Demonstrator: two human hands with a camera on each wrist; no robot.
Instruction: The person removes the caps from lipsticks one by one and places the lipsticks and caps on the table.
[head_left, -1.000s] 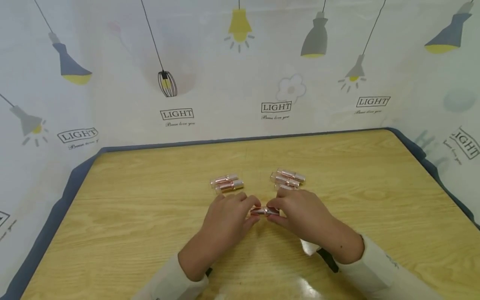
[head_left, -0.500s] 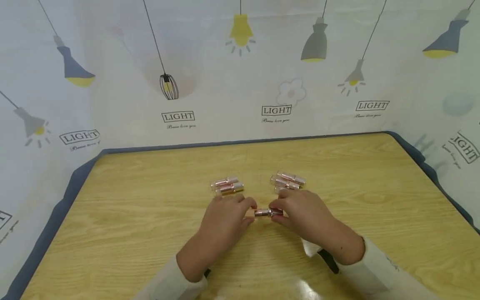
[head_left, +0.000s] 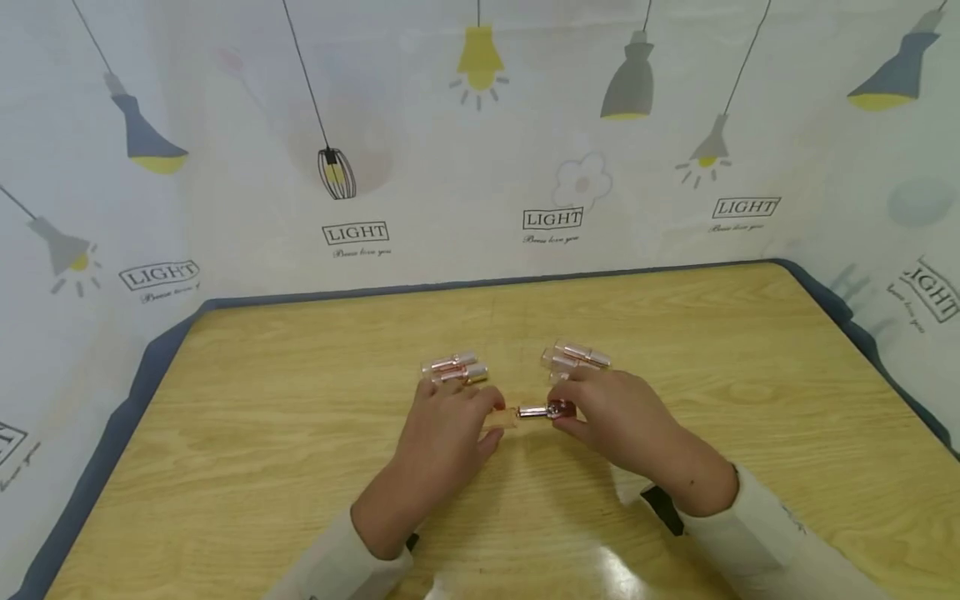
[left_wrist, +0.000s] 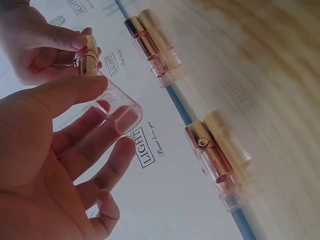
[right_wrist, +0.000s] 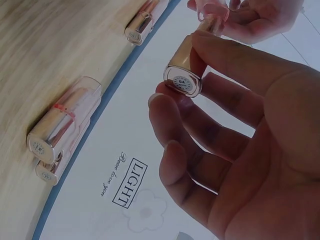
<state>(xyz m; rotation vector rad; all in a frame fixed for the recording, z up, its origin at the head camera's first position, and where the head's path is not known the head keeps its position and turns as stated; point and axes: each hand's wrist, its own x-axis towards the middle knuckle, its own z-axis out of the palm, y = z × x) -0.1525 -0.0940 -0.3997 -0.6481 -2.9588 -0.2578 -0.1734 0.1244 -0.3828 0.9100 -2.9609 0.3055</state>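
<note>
My left hand [head_left: 446, 437] pinches a clear pinkish lipstick cap [left_wrist: 125, 107] between thumb and fingers. My right hand [head_left: 618, 421] grips the rose-gold base of a lipstick [right_wrist: 185, 62], which has a round label on its end. In the head view the metallic inner tube [head_left: 533, 412] shows bare between the hands, lined up with the cap's mouth. Whether its tip still sits inside the cap, I cannot tell. Both parts are held above the table, roughly level.
Two capped lipsticks [head_left: 460, 374] lie side by side beyond my left hand. Another group of lipsticks [head_left: 582, 353] lies beyond my right hand, partly hidden by it. The wood-grain table [head_left: 300, 467] ends at a patterned white curtain [head_left: 465, 167] with a dark blue border.
The cap has slid off the lipstick's tube, leaving it bare between the hands. My right hand has shifted slightly right and away from me with the base; the lying lipsticks have not moved.
</note>
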